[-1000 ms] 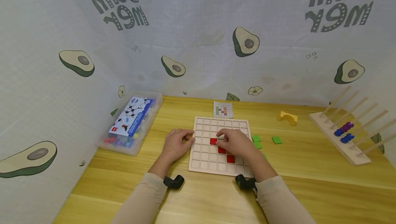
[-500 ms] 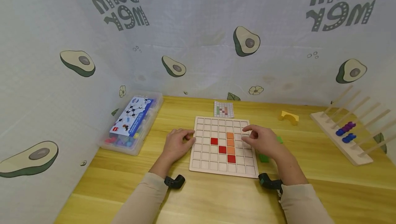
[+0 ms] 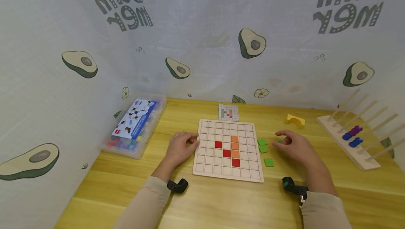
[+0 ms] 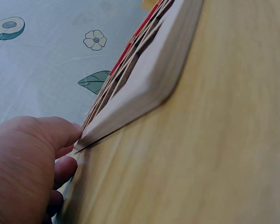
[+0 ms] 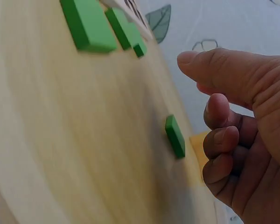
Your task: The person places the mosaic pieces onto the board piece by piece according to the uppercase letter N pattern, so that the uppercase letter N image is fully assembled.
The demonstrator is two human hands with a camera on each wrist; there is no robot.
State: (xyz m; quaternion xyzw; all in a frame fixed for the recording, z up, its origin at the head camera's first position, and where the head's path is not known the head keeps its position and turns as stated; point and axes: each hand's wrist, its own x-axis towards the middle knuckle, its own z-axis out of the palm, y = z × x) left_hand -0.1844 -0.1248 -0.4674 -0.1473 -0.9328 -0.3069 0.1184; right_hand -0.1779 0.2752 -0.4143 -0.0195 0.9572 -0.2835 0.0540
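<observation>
The wooden grid board (image 3: 202, 158) lies on the table, with several red tiles (image 3: 218, 145) in a diagonal and several orange tiles (image 3: 235, 146) in a column. My left hand (image 3: 181, 148) rests beside the board's left edge, thumb and index fingertips touching it; its other fingers are loosely bent. To the right of the board my right hand (image 3: 294, 147) hovers with thumb and index apart and nothing between them. Below those fingertips lies a single green tile (image 5: 175, 136), partly hidden by the hand in the head view. More green tiles (image 3: 268, 162) lie along the board's right edge.
A small printed pattern card (image 3: 228, 112) lies behind the board. At the left stands a clear plastic box (image 3: 137, 121) of coloured parts. A yellow arch block (image 3: 295, 120) and a wooden peg rack (image 3: 348, 142) with blue and purple beads stand at the right.
My right hand has moved right, off the board and past its edge to the lone green tile, uncovering the orange tiles. The left hand has stayed at the board's edge.
</observation>
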